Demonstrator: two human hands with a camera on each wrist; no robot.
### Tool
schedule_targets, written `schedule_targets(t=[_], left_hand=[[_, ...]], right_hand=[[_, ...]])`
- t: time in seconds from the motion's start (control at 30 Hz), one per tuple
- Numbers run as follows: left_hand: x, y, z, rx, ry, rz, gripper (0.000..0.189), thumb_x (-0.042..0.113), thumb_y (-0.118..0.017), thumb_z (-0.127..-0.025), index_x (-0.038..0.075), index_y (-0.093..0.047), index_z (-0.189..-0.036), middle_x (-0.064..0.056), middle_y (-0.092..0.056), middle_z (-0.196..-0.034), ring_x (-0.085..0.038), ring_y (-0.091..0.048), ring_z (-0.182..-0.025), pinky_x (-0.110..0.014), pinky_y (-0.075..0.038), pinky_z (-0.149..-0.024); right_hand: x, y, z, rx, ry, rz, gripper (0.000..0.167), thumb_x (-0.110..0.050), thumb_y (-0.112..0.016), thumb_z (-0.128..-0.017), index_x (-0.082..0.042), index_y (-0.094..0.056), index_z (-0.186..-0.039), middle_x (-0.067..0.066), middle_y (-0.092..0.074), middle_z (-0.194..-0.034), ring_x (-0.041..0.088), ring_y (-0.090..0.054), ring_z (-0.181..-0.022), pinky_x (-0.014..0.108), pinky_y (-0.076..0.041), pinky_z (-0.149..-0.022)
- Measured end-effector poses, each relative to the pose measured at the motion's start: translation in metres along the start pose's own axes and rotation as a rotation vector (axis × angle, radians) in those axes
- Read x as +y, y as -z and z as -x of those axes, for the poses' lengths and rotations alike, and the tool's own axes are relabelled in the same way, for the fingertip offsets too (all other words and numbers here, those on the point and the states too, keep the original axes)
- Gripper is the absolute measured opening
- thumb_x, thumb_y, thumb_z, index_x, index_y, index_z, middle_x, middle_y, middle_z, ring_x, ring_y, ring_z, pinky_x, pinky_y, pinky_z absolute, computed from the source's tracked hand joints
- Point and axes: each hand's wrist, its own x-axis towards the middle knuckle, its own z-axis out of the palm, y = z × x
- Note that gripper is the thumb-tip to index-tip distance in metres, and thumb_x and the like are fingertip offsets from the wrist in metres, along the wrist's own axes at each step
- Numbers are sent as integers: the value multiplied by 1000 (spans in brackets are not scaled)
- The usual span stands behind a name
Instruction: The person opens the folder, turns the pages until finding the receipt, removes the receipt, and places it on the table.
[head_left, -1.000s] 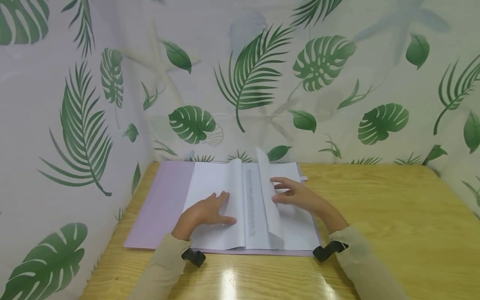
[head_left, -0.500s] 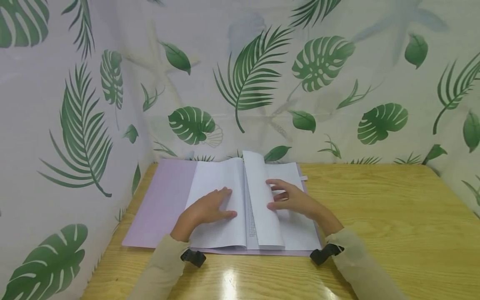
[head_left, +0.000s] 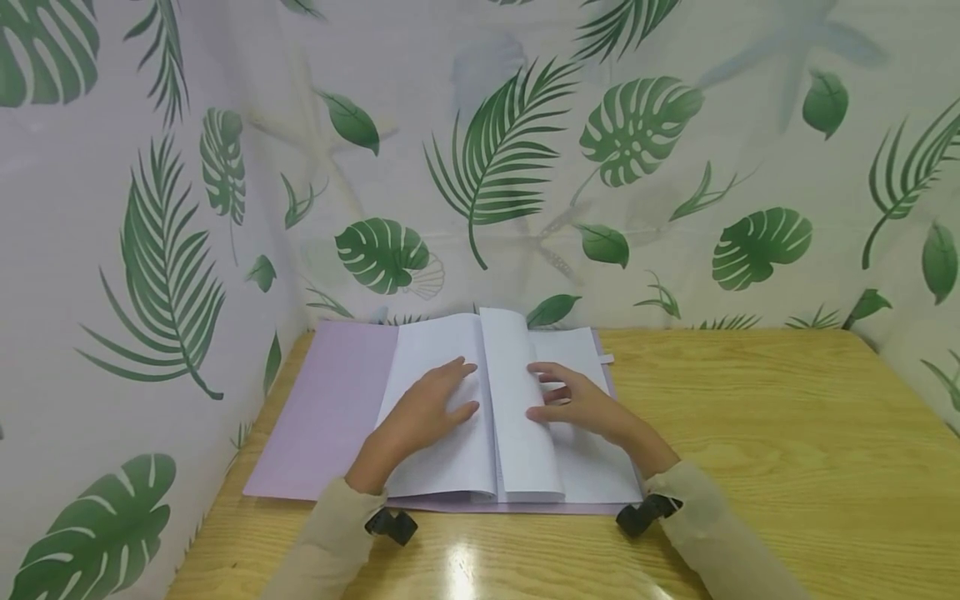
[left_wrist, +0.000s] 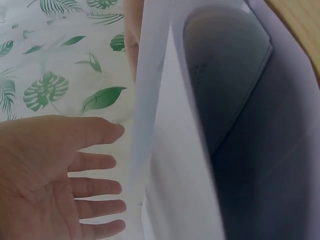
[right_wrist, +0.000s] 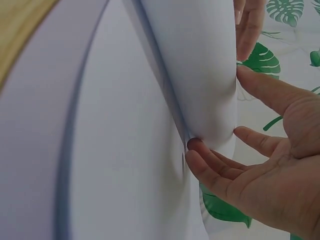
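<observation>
A lilac folder (head_left: 322, 408) lies open with white pages inside. My right hand (head_left: 581, 402) holds a turned-over page (head_left: 517, 442) by its curled edge. In the right wrist view, the thumb and one finger of that hand (right_wrist: 285, 160) meet the outer side of the curled page (right_wrist: 200, 65), while other fingers reach behind its edge. My left hand (head_left: 423, 408) is over the left-hand pages (head_left: 442, 475), thumb and fingers spread toward the fold. The left wrist view shows its fingers (left_wrist: 97, 187) straight and holding nothing, beside bulging white paper (left_wrist: 175, 165).
The folder lies on a wooden table (head_left: 772, 450), near a wall cover (head_left: 660, 208) printed with green leaves. A small white tab (head_left: 607, 359) sticks out at the folder's right edge. Each wrist wears a black device, such as the one on the right (head_left: 645, 515).
The page under my right hand has swung left and folded over, covering the printed column. My right hand has shifted left with it. My left hand has moved slightly farther up the left-hand pages.
</observation>
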Motion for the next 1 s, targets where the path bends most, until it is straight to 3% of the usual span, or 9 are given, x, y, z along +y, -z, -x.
schedule_targets(t=[0.17, 0.37, 0.7, 1.0], left_hand=[[13, -4, 1, 56, -71, 13, 54, 24, -66, -100, 9, -50, -149, -15, -41, -162, -36, -41, -148, -51, -38, -120], [21, -9, 2, 28, -116, 24, 51, 31, -62, -103, 13, -52, -149, -7, -37, -165, -34, -30, -154, -54, -34, -122], [22, -11, 3, -100, -7, 22, 56, 40, -56, -105, 12, -47, -153, -14, -39, -162, -38, -33, -153, -56, -33, -122], [21, -11, 3, -140, 87, -21, 68, 50, -53, -104, 9, -41, -156, -23, -36, -162, -42, -34, -151, -58, -33, -121]], right_hand=[[-3, -3, 1, 8, -9, 3, 77, -36, -78, -91, -15, -41, -155, 21, -41, -158, 42, -52, -135, 58, -47, -109], [-7, -6, 3, 3, 3, 0, 78, -35, -77, -92, -15, -39, -157, 22, -39, -159, 43, -52, -136, 58, -46, -111], [-10, -9, 3, -4, 53, -9, 77, -35, -74, -94, -15, -36, -158, 23, -41, -158, 43, -52, -137, 56, -46, -112], [-9, -11, 1, -14, 106, -71, 75, -25, -73, -96, -9, -35, -158, 25, -44, -156, 43, -54, -136, 53, -47, -111]])
